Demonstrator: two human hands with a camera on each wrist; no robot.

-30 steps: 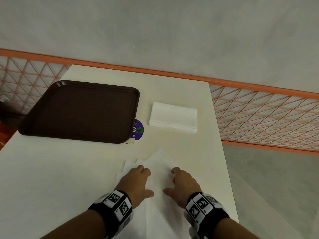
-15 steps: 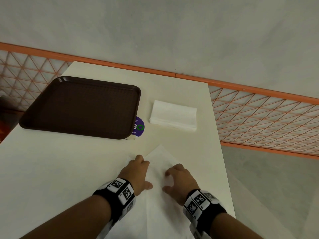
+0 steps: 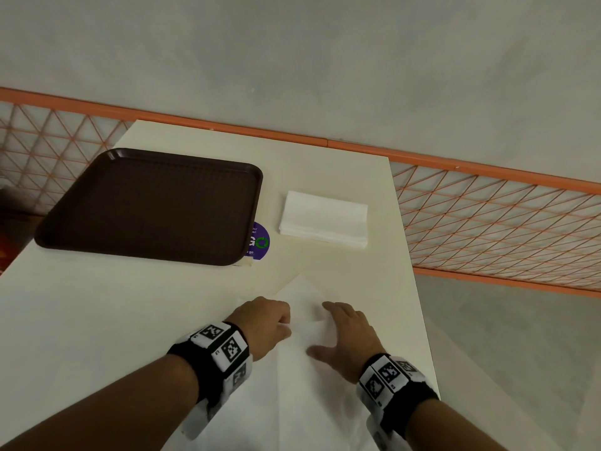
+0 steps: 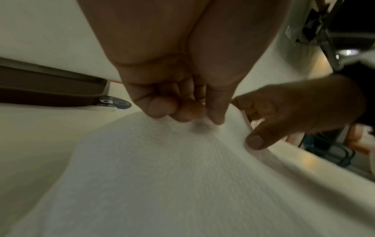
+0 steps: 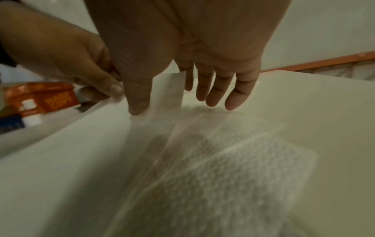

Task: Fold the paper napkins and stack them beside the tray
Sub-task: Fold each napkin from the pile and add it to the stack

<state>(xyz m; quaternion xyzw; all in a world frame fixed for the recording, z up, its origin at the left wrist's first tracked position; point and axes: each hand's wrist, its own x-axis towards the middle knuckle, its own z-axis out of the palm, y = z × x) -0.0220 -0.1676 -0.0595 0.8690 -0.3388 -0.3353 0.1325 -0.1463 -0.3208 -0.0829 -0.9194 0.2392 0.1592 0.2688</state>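
A white unfolded napkin (image 3: 302, 359) lies at the near edge of the cream table (image 3: 97, 320). My left hand (image 3: 265, 322) has its fingers curled and pinches a raised edge of the napkin (image 4: 154, 168). My right hand (image 3: 344, 333) is just to its right. A lifted layer of the napkin (image 5: 172, 91) passes between its thumb and straighter fingers (image 5: 221, 89). A stack of folded napkins (image 3: 323, 219) sits right of the dark brown tray (image 3: 146, 203).
A round purple sticker (image 3: 260, 242) peeks out at the tray's near right corner. An orange mesh railing (image 3: 487, 222) runs behind and to the right of the table. The table's right edge (image 3: 419, 304) is close to my right hand.
Both hands lay flatter on the napkin a second ago. Now the left fingers are curled in and the two hands are closer, with a napkin layer raised between them.
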